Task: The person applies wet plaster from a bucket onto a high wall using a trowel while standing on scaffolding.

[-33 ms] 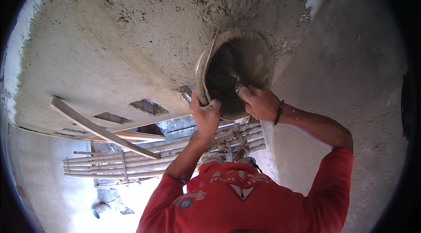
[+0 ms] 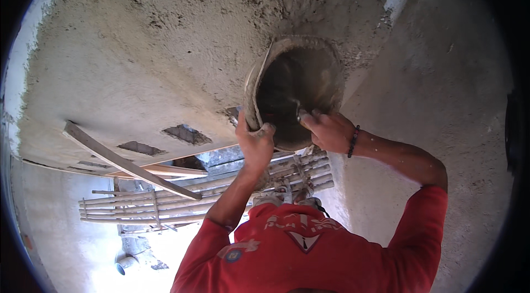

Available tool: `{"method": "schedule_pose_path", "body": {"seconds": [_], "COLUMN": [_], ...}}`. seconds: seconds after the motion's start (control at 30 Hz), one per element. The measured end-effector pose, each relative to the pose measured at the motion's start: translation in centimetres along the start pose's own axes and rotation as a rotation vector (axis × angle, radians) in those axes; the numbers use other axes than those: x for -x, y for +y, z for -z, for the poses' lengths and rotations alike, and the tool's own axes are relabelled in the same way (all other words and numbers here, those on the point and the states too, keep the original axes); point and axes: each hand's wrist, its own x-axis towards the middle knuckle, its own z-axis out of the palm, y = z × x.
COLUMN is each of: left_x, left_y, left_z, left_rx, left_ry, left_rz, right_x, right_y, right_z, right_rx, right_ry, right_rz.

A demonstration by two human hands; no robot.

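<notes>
Just above the frame's centre, the fingers of the left hand (image 2: 256, 148) pinch the lower-left rim of a round, mortar-caked grey bucket (image 2: 252, 93). The right hand (image 2: 333, 132) clamps a metal-shanked hand tool (image 2: 298, 106), slanting upper-left into the bucket's mouth.

A crusted grey bucket (image 2: 253, 94) tilts, its mouth facing the camera, probably a trowel (image 2: 298, 107) inside.

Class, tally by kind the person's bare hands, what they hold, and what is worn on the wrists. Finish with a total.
Bare hands: 2 (left hand, right hand)
Bucket: 1, its rim in the left hand
Trowel-like tool: 1, in the right hand, blade hard to make out
Dark beaded bracelet: 1, right wrist
Total: 5
</notes>
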Motion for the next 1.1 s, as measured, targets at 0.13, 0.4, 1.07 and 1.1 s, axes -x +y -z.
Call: {"method": "schedule_pose_path", "body": {"seconds": [0.13,0.4,1.07,1.1], "left_x": [-0.4,0.8,1.4,1.6], "left_y": [-0.5,-2.7,-2.6,-2.4], "left_z": [0.8,-1.2,-10.2,-10.2], "left_rx": [-0.003,0.012,-0.107,-0.132], "left_ry": [-0.017,-0.097,-0.449,-0.475], "left_rz": [-0.024,0.080,-0.248,-0.275], "right_x": [1.7,4.5,10.2,10.9], "right_y": [0.4,2.7,5.8,6.0], "right_z": [4.2,-0.1,5.4,5.4], "right_rx": [0.179,0.366,0.374,0.301], "right_ry": [-0.193,-0.262,-0.291,-0.322], "right_rz": [0.021,-0.098,-0.559,-0.599]}}
